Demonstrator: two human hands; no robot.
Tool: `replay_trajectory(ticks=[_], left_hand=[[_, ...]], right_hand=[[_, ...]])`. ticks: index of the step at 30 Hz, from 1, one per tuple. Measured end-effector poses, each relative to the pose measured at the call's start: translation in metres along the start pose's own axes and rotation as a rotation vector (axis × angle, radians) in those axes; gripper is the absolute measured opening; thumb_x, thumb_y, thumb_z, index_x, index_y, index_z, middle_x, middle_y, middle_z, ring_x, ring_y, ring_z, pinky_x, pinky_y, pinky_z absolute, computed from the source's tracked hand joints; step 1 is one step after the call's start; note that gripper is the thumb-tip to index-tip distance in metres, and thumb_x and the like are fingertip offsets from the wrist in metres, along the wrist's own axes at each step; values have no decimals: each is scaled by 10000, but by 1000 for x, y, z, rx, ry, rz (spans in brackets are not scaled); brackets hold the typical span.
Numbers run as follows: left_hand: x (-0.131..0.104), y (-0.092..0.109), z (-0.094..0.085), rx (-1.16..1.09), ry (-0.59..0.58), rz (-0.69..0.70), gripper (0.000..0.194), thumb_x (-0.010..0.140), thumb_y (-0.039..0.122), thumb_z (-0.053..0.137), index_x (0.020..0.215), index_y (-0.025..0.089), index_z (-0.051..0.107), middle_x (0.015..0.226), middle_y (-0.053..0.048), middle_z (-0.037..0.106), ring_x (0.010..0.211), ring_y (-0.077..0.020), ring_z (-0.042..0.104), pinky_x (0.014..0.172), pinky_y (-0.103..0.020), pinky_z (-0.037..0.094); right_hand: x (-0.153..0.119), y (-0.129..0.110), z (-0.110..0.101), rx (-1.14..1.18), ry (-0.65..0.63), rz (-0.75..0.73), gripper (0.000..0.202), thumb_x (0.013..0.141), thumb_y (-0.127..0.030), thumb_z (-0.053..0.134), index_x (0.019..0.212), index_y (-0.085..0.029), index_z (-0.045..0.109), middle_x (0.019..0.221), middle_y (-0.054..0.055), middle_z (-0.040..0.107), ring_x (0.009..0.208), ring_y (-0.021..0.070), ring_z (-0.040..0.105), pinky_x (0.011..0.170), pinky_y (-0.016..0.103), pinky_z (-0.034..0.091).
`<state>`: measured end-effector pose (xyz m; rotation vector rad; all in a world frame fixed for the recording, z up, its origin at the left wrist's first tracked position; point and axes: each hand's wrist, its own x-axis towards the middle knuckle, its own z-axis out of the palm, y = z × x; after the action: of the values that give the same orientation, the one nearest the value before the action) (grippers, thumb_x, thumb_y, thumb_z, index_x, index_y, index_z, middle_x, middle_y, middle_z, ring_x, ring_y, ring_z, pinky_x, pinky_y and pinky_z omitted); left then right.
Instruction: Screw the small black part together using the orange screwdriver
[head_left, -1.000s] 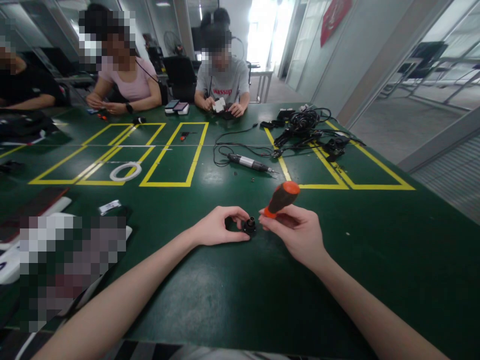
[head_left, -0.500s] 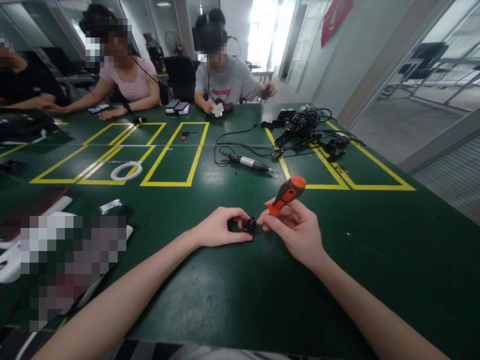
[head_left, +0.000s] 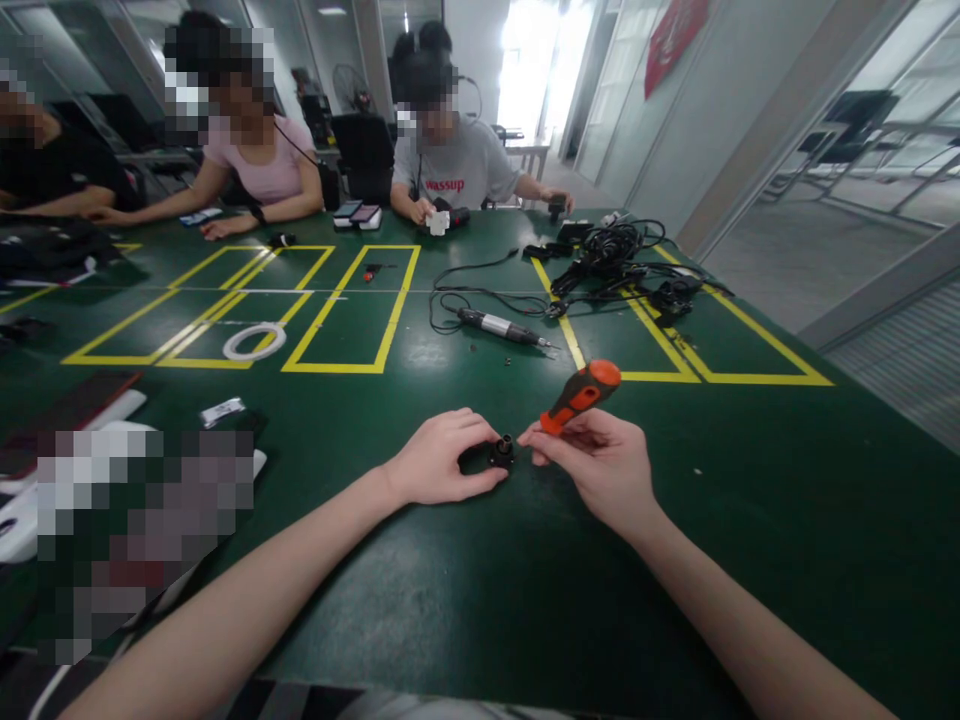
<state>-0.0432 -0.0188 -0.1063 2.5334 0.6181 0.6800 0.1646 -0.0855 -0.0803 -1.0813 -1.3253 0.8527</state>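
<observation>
My left hand (head_left: 448, 458) rests on the green table (head_left: 420, 590), thumb and fingers closed around a small black round part (head_left: 502, 457) with a short tube standing up from it. Just right of that part, my right hand (head_left: 600, 460) grips an orange and black screwdriver (head_left: 581, 395). Its handle points up and to the right, lying against the fingers. The thumb and index fingertip are pinched near the black part; whether something small sits between them I cannot make out. The screwdriver's shaft is hidden by the hand.
Beyond my hands lies a corded electric screwdriver (head_left: 502, 328). A heap of black cables (head_left: 611, 250) is at the far right. A white ring (head_left: 255, 342) lies near yellow tape outlines. White and dark items (head_left: 127, 415) sit at left. Co-workers sit opposite, one person (head_left: 454, 160) holding small parts.
My right hand has shifted slightly right and down with the screwdriver. My left hand stays on the black part. The person opposite has lowered a dark object towards the table.
</observation>
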Motion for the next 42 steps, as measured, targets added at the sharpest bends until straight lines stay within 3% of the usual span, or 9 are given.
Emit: replay_trajectory(ticks=[6, 14, 19, 22, 28, 36, 42], left_hand=[[-1, 0, 3, 190, -20, -19, 405, 920, 583, 658, 931, 179, 685, 917, -68, 683, 835, -209, 625, 742, -325, 477], [0, -1, 2, 123, -68, -71, 346, 937, 514, 671, 845, 186, 613, 809, -21, 620, 746, -168, 575, 667, -280, 401], [0, 0, 0, 62, -88, -94, 347, 941, 529, 670, 903, 184, 647, 839, -24, 631, 753, -162, 577, 666, -268, 397], [0, -1, 1, 66, -78, -91, 356, 935, 529, 676, 862, 183, 633, 826, -18, 621, 735, -157, 565, 648, -267, 382], [0, -1, 0, 67, -79, -86, 362, 935, 525, 683, 835, 183, 618, 813, -11, 600, 736, -156, 556, 648, -272, 378], [0, 0, 0, 55, -78, -87, 326, 938, 505, 678, 873, 188, 636, 778, 1, 568, 715, -151, 543, 647, -278, 380], [0, 0, 0, 39, -70, -86, 333, 930, 502, 691, 862, 182, 629, 804, -4, 588, 723, -148, 545, 640, -271, 370]], right_hand=[[0, -5, 1, -23, -62, -138, 231, 836, -374, 853, 701, -210, 762, 770, 50, 754, 627, 181, 673, 586, 318, 603], [1, -6, 3, 3, -98, -104, 228, 935, -402, 753, 851, -193, 791, 786, 52, 737, 566, 148, 649, 540, 287, 578], [-3, -1, 3, 115, -130, -74, 272, 892, -421, 815, 1023, -197, 735, 836, 51, 759, 653, 164, 713, 664, 298, 634], [-4, 0, 3, 96, -104, -75, 286, 818, -406, 885, 922, -198, 718, 810, 46, 758, 679, 172, 715, 673, 291, 629], [-1, -5, 3, 0, -41, -92, 323, 822, -453, 869, 705, -199, 706, 765, 49, 719, 622, 174, 656, 589, 313, 601], [0, -3, 4, 111, -186, -10, 407, 957, -590, 691, 903, -187, 718, 776, 46, 712, 557, 153, 680, 567, 301, 630], [-1, -1, 4, 138, -121, 20, 394, 866, -551, 815, 860, -201, 634, 718, 15, 722, 531, 144, 681, 547, 268, 617]])
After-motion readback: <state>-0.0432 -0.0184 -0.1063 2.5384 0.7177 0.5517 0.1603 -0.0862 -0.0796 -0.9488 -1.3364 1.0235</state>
